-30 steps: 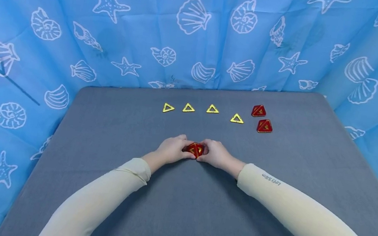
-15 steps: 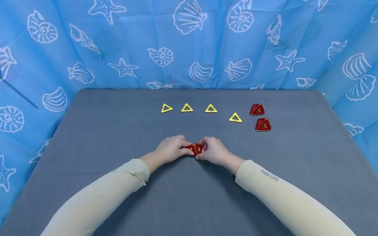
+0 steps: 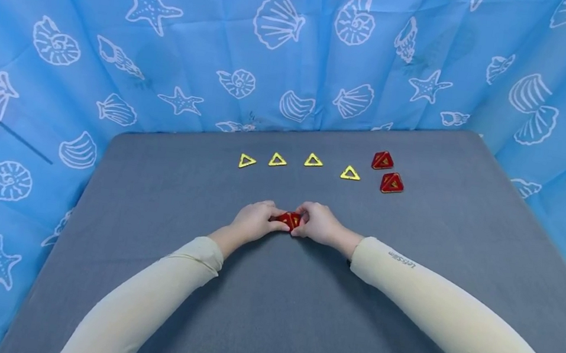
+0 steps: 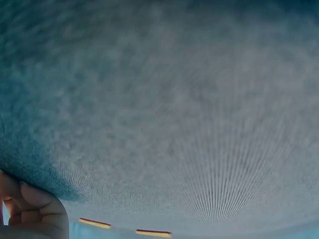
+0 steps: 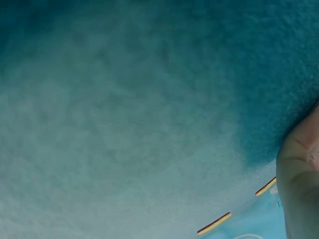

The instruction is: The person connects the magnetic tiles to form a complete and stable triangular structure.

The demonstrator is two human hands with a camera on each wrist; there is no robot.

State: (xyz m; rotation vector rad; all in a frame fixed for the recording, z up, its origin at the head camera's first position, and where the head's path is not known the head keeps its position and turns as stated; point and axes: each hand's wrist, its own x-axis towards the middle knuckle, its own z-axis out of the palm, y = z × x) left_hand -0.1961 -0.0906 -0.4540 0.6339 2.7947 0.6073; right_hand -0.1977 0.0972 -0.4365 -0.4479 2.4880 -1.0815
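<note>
In the middle of the table, my left hand (image 3: 254, 220) and my right hand (image 3: 322, 224) face each other in the head view. Between them is a small red piece with gold markings (image 3: 290, 220), divided by a slanting gold line. Thumb and fingers of the left hand pinch its left side, while the right hand pinches its right side and covers that edge. In the left wrist view only the curled fingers (image 4: 37, 211) show at the lower left. The right wrist view catches part of the hand (image 5: 301, 174) at its right edge; the red piece is hidden there.
Several yellow triangles with hollow centres, among them a left one (image 3: 247, 161) and a right one (image 3: 350, 173), lie in a row beyond the hands. To their right are two red-and-gold pieces, a far one (image 3: 383, 160) and a nearer one (image 3: 392, 183). A blue shell-print curtain (image 3: 199, 40) borders the grey table (image 3: 254, 316).
Both hands keep hold of the red piece, which has turned slightly between the fingers. The right hand has closed in a little from the right. The head view has shifted slightly.
</note>
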